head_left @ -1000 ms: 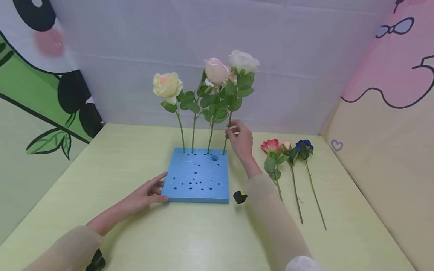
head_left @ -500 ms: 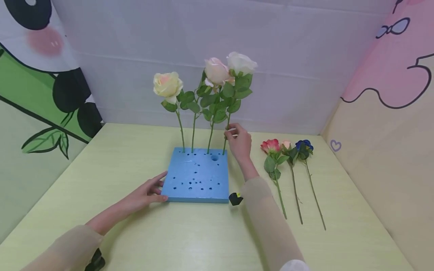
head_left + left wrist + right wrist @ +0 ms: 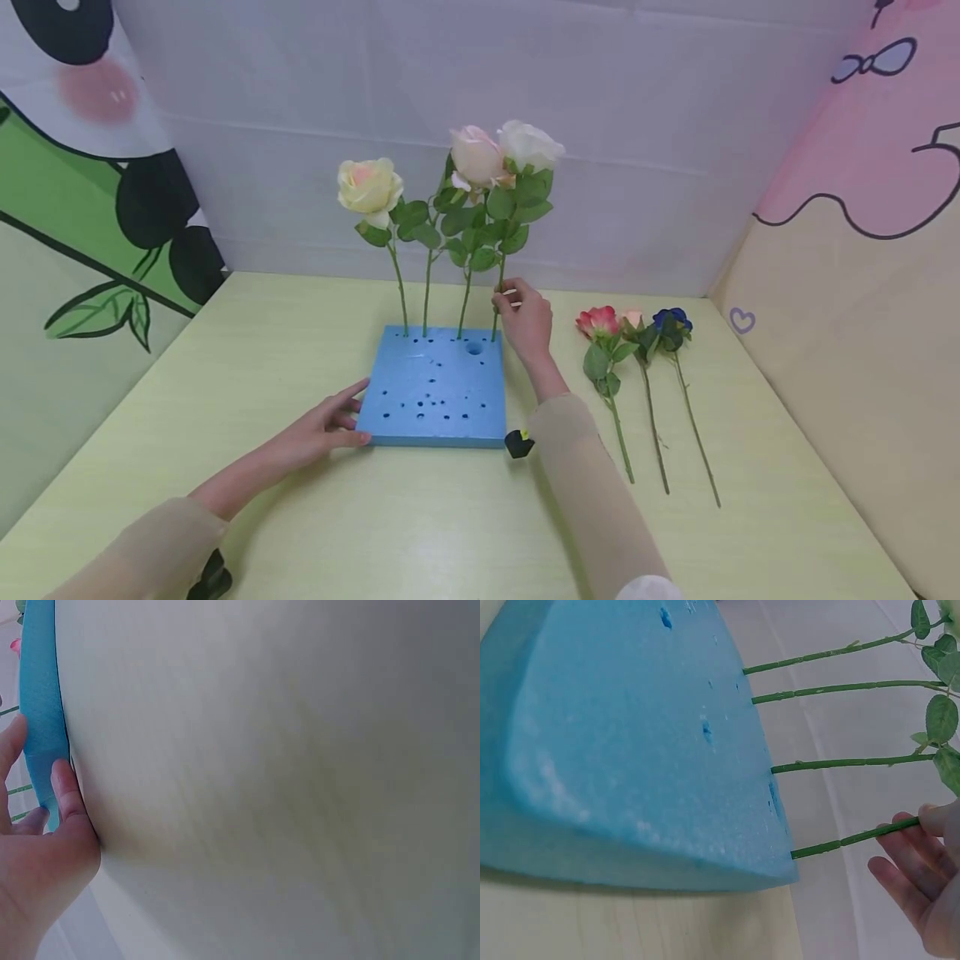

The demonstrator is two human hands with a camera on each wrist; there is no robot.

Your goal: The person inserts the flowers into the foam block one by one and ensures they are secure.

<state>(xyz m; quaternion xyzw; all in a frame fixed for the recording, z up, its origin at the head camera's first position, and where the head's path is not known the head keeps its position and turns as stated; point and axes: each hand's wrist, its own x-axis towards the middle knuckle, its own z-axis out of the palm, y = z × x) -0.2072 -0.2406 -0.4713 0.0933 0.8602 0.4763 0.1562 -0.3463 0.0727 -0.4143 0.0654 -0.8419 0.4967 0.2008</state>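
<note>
My right hand (image 3: 528, 323) pinches the green stem of a white rose (image 3: 531, 145) between thumb and fingers. The stem's lower end stands in the far right corner of a blue foam block (image 3: 450, 375), as the right wrist view also shows. A pale pink rose (image 3: 477, 155) and a cream rose (image 3: 371, 185) stand upright along the block's far edge. Another stem (image 3: 428, 287) rises between them, its bloom hidden. With fingers extended, my left hand (image 3: 326, 432) touches the block's near left side; in the left wrist view its thumb (image 3: 69, 791) lies against the blue side wall.
On the table (image 3: 420, 525) to the right lie a red-pink rose (image 3: 597, 322), a peach rose (image 3: 633, 319) and a blue rose (image 3: 672, 323), stems toward me. Many small holes dot the block's top. A pale cloth wall (image 3: 285, 192) stands behind the table.
The white rose has tilted a little to the left and lowered slightly, with my right hand shifting left and down along with it. The left hand has stayed on the block.
</note>
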